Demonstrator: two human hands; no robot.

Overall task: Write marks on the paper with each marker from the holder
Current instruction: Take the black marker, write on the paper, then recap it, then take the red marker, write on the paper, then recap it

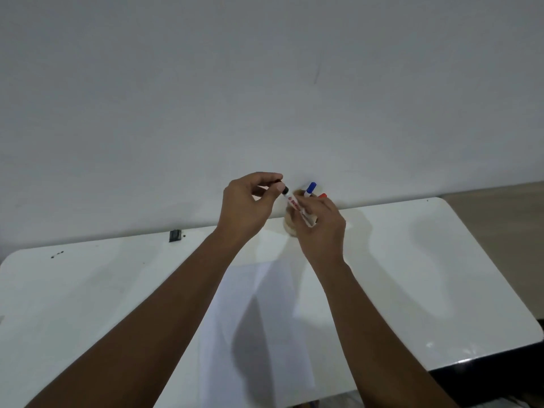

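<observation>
My right hand (321, 228) grips a white-barrelled black marker (297, 208), held slanted above the table. My left hand (247, 206) pinches the marker's black cap (278, 181), which sits just off the dark tip. Behind my hands stands a pale round holder (290, 228), mostly hidden, with a blue-capped marker (310, 188) and a red-capped marker (322, 196) sticking up from it. A white sheet of paper (259, 334) lies flat on the table in front of me, under my forearms; I see no marks on it.
The white table (88, 290) has rounded corners and meets a plain grey wall at the back. A small black object (175, 235) sits at the back edge to the left, with a few dark specks (57, 254) further left. Floor shows at the right.
</observation>
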